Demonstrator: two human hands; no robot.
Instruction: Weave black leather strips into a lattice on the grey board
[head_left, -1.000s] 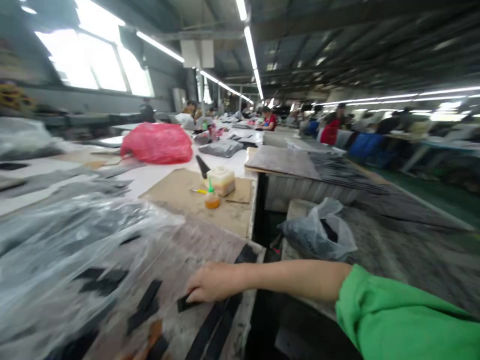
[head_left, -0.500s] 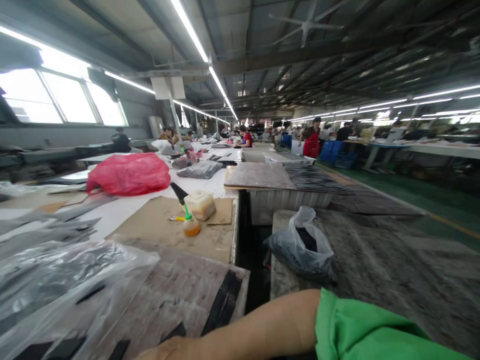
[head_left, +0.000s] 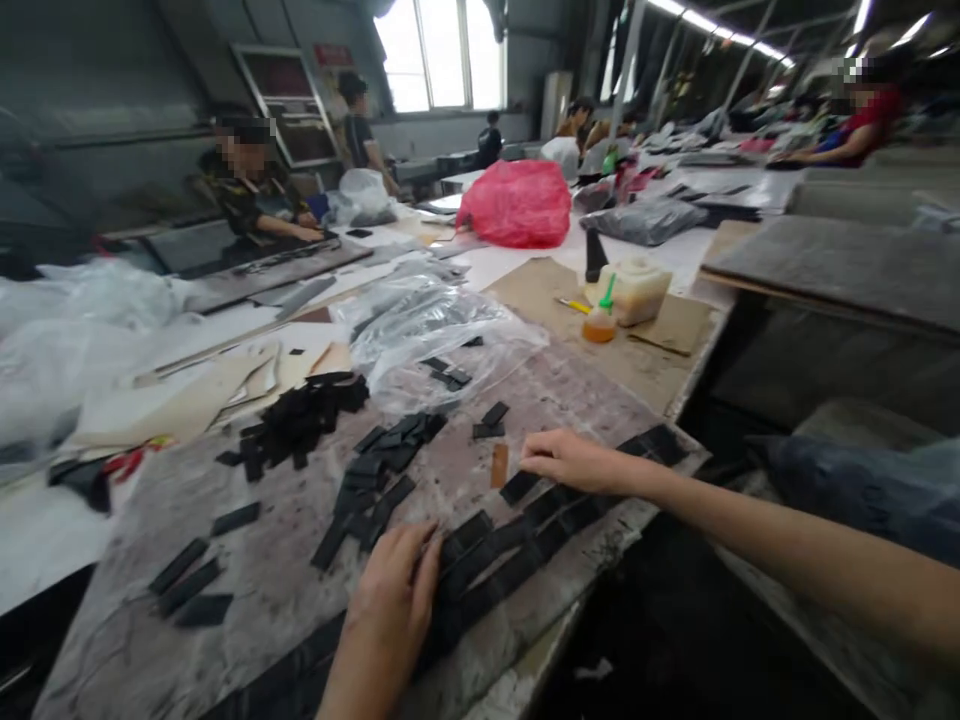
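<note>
Over the worn work board (head_left: 255,560), my left hand (head_left: 394,600) has its fingers bent together beside a small black piece (head_left: 466,535). Its fingertips are partly hidden, and I cannot make out what they hold. My right hand (head_left: 574,460) is curled into a pinch just above another black piece (head_left: 519,487); anything inside it is hidden. Overlapping black pieces (head_left: 555,510) form long rows along the board's near edge. A small brown piece (head_left: 499,466) lies left of my right hand. Loose black pieces (head_left: 390,450) are heaped at the board's middle.
Clear plastic sheeting (head_left: 442,340) covers the board's far part. Beyond it stand a small bottle of orange liquid (head_left: 599,325) and a whitish tub (head_left: 637,290) on cardboard. A red plastic bag (head_left: 517,203) sits farther back. Another person (head_left: 255,190) works across the table.
My view has swung left and down onto the board. Both hands now show over the black pieces; before, only one arm and part of its hand were visible at the bottom.
</note>
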